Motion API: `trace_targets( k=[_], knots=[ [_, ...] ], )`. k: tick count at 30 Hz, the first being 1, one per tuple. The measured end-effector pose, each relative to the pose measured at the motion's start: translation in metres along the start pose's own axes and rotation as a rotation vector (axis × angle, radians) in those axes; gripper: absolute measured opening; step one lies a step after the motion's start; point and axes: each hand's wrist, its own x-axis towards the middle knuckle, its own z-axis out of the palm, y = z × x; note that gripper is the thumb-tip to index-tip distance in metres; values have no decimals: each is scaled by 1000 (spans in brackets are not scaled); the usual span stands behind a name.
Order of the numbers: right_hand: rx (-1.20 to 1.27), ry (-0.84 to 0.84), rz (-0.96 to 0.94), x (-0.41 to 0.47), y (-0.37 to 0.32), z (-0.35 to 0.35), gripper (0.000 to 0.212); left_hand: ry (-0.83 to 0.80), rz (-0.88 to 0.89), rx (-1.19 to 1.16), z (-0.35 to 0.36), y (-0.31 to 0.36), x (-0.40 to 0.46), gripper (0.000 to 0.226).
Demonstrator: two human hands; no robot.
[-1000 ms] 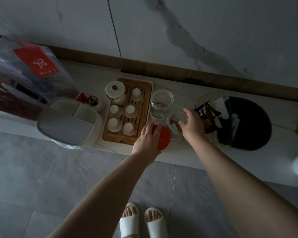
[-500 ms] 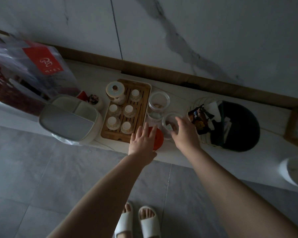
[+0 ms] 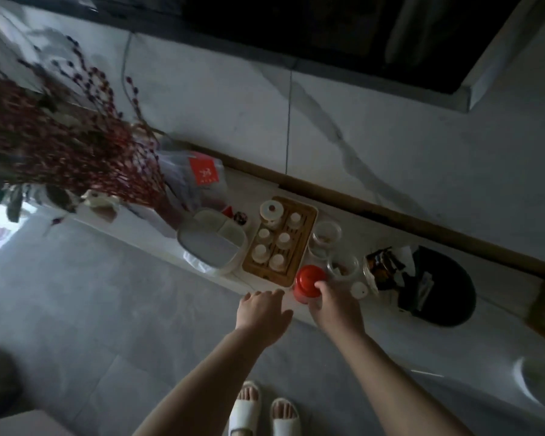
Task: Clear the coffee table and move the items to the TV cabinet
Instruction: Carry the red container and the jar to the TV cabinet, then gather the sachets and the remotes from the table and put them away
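Head view: I see my right hand (image 3: 335, 305) at the frame's lower centre, its fingers curled round the red jar (image 3: 309, 283), which stands at the near edge of the white tabletop (image 3: 501, 313). My left hand (image 3: 260, 313) hangs just left of the jar, fingers straight and spread, holding nothing and clear of the jar. Just above and left of the jar sits a wooden tray (image 3: 280, 237) carrying small white cups. Left of the tray is a pale lidded box (image 3: 211, 240). Right of the tray stand two clear jars (image 3: 326, 237), one behind the other, the nearer one just beside the red jar. A small white cap (image 3: 359, 290) lies to the right of my right hand. Further right is a dark round bowl (image 3: 444, 284) with packets in it. In the upper left of the frame a bunch of dried red flowers (image 3: 60, 149) spreads, with a plastic bag (image 3: 199, 180) beside it. My white slippers (image 3: 265, 413) show on the grey floor at the bottom.
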Motion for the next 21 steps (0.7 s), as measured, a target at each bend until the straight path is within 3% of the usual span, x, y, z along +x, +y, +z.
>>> trace_targets(
  k=[5, 12, 21],
  knots=[
    [-65, -96, -199, -42, -56, -14, 38, -2, -159, -2, -27, -35, -81, 42],
    [-229, -235, -478, -92, -154, -15, 43, 147, -456, -120, -51, -94, -198, 45],
    [-516, -365, -865, -159, -257, 23, 37, 319, -694, -172, -57, -157, -301, 44]
  ],
)
